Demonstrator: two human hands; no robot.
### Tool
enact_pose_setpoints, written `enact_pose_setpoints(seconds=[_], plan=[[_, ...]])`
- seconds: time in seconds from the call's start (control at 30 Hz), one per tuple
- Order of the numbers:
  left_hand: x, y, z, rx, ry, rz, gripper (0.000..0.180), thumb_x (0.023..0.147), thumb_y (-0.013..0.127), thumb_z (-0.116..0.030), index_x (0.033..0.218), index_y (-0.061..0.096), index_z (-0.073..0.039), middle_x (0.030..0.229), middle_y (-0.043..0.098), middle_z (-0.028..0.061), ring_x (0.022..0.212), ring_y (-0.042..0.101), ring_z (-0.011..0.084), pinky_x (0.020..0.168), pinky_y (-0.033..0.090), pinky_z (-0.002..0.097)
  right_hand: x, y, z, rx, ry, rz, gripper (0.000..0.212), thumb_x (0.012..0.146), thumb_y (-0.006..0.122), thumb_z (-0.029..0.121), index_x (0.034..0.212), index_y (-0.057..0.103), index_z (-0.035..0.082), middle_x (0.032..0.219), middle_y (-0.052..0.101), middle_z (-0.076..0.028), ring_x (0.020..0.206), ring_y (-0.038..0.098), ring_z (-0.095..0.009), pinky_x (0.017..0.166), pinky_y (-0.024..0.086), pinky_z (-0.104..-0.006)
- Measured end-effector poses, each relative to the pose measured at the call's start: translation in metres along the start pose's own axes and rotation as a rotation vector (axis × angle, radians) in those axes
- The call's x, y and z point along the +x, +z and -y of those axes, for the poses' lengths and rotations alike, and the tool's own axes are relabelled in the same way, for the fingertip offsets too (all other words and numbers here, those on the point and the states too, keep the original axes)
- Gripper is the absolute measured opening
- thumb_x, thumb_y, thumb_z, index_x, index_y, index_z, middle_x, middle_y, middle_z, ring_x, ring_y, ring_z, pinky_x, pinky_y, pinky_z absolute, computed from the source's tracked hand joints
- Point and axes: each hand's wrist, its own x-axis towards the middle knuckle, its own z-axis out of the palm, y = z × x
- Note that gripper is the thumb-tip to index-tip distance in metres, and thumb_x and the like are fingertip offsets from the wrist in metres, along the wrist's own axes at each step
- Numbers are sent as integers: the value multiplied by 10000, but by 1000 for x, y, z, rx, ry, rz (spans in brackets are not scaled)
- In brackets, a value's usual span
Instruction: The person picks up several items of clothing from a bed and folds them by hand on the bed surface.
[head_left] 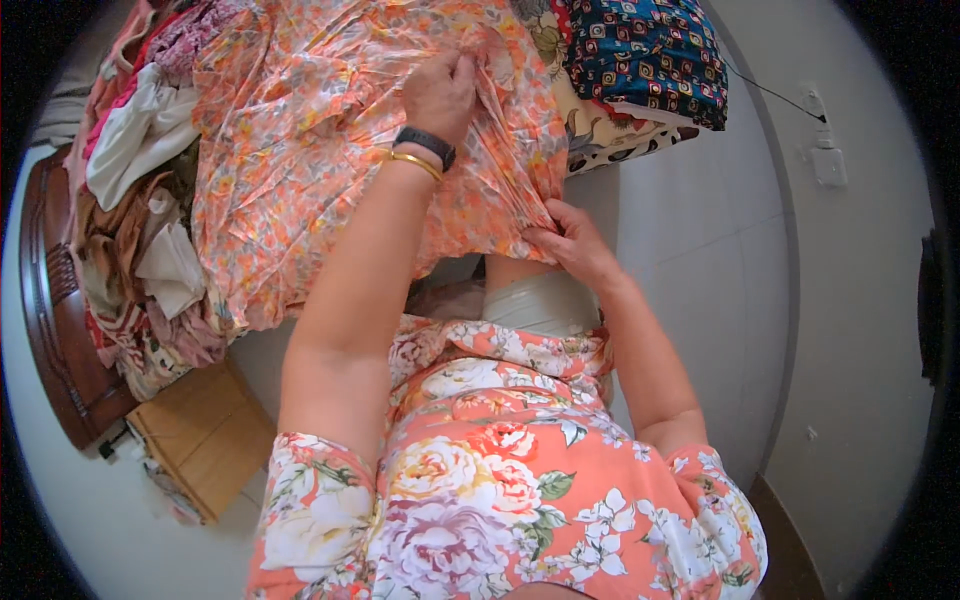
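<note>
A thin, creased orange flower-print cloth point(300, 170) is spread out in front of me; whether it is a garment I cannot tell. My left hand point(440, 95), with a dark watch and a gold bangle at the wrist, lies over its upper right part, fingers closed on a fold. Nearer to me, my right hand point(575, 243) pinches the cloth's lower right edge. Folds run tight between the two hands. What lies under the cloth is mostly hidden.
Heaped clothes point(150, 230) lie along the left, beside a dark carved wooden board point(65, 300). At the back right is a stack of folded fabrics topped by a blue patterned one point(645, 55). A wooden box-like piece point(205, 435) stands lower left; a wall socket point(828, 165) is at right.
</note>
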Motion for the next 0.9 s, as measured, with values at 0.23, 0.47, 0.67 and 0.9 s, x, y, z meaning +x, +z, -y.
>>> enact_pose_setpoints(seconds=[0.23, 0.47, 0.67, 0.9], plan=[[-39, -11, 5, -21, 383, -8, 424, 916, 589, -289, 1216, 576, 10, 1159, 628, 184, 1045, 595, 359, 891, 473, 389, 15, -1, 22, -1, -32, -59, 214, 953, 609, 237, 989, 611, 26, 789, 526, 59, 735, 447, -44, 643, 395, -225], [-95, -61, 33, 528, 373, 140, 831, 874, 529, -602, 1482, 284, -91, 1552, 246, 132, 1444, 193, 304, 1159, 104, 513, 39, 17, 7, -175, -229, -202, 225, 973, 548, 256, 911, 600, 46, 735, 486, 28, 675, 429, -83, 611, 406, -265], [-106, -105, 57, 668, 248, 223, 974, 803, 549, -683, 1520, 207, -120, 1581, 172, 117, 1464, 114, 309, 1163, 62, 512, 30, -22, -10, 0, -65, -555, 196, 976, 549, 219, 987, 634, 43, 944, 622, -2, 906, 559, -85, 826, 442, -220], [-125, -114, 66, 683, 231, 85, 935, 794, 595, -651, 1490, 278, -113, 1533, 273, 131, 1435, 190, 330, 1139, 137, 530, 28, -4, 1, -171, -86, -485, 360, 979, 532, 359, 980, 613, 8, 861, 583, -14, 777, 476, -119, 734, 421, -282]])
